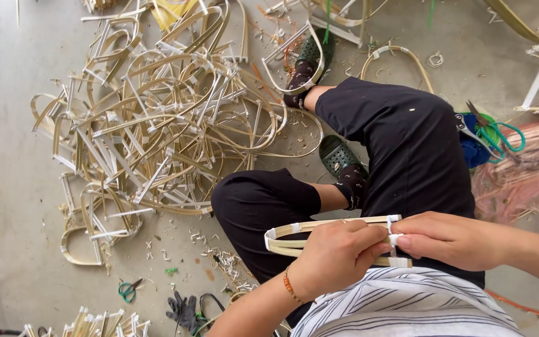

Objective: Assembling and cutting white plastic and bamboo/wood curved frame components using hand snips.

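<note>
Both hands meet in our head view, left hand clenched round the bent bamboo frame over our lap, right hand pinching its white tape binding, which we judge could slip loose.

We see a curved bamboo-strip frame — pale, bound with white tape at its joints — lying level above a lap, pinched at its right end.

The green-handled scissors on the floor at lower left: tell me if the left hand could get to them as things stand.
Probably not right away. The left hand is gripping the bent bamboo strip frame, and the scissors lie apart from it on the bare concrete floor. Nothing blocks the path, though.
</note>
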